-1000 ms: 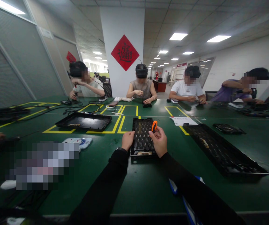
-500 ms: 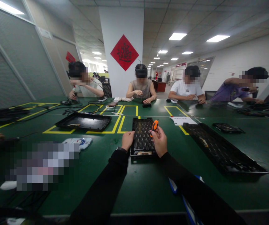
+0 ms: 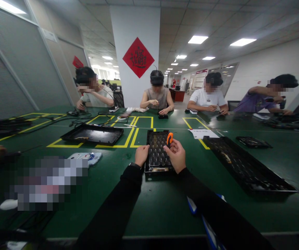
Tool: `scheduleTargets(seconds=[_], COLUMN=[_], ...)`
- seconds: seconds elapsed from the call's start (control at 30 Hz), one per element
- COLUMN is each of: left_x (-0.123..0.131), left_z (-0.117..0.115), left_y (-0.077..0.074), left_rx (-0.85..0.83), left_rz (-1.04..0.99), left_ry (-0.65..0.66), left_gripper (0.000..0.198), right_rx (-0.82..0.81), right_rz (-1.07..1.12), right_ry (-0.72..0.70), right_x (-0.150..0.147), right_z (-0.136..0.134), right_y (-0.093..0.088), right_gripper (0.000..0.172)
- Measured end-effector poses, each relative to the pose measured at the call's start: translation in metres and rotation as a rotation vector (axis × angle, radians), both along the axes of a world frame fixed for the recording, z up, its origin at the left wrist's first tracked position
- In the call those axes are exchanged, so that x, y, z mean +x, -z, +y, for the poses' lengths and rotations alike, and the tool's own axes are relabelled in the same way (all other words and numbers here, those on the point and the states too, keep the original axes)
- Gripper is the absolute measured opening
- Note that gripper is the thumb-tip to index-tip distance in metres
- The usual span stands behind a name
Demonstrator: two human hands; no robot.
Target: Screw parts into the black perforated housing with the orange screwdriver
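A black plastic casing [image 3: 156, 144], shaped like a shallow tray, lies on the table in front of me. Rows of small light marks cover its inside, and a pale strip [image 3: 160, 169] runs along its near end. My left hand [image 3: 141, 155] is closed on the casing's left edge, thumb on top. In my right hand [image 3: 177, 155], over the right side of the casing, is an orange-and-black screwdriver [image 3: 169, 138]. Its handle points up and its shaft slants down into the casing. The exact spot where the tip ends is too small to make out.
On the green table [image 3: 108, 194], a larger black tray [image 3: 94, 133] lies left and a long black casing [image 3: 250, 166] right. A paper sheet [image 3: 204, 133] lies near the latter. Black cables [image 3: 48, 121] run at far left. Several people work across the table; others' hands show at both sides.
The screwdriver's handle has shifted slightly left and stands more upright, and the right fingers have changed their hold on it. The left hand and the casing stay in place.
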State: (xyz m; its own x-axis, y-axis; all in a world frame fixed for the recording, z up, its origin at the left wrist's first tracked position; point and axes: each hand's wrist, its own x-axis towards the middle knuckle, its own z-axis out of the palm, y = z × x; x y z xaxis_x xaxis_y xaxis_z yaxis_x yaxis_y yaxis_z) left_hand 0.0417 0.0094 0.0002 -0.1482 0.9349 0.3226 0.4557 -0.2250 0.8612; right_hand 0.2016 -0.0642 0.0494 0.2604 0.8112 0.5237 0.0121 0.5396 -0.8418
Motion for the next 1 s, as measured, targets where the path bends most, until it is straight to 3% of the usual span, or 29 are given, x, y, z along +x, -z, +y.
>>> scheduleTargets(seconds=[0.23,0.53,0.8,1.0], left_x=[-0.0001,-0.0007,0.0002,0.0003], left_z=[-0.0006,0.0015,-0.0015,-0.0006], left_y=[-0.0012,0.0017,-0.0019,-0.0014], left_rx=[0.004,0.009,0.013,0.022], left_rz=[-0.013,0.021,0.008,0.02], left_ry=[-0.005,0.004,0.004,0.0], left_gripper=[0.041,0.042,0.041,0.041], right_rx=[-0.089,-0.02,-0.039,-0.08], right_rz=[0.057,0.0,0.051,0.071], right_ry=[-0.12,-0.088,-0.035,-0.111], right_x=[0.0013,-0.0013,0.0007,0.0007], right_z=[-0.0023,-0.0029,0.003,-0.0004], right_y=[-0.0014,-0.0032,0.0013,0.0013], right_gripper=[0.033,0.032,0.048,0.033])
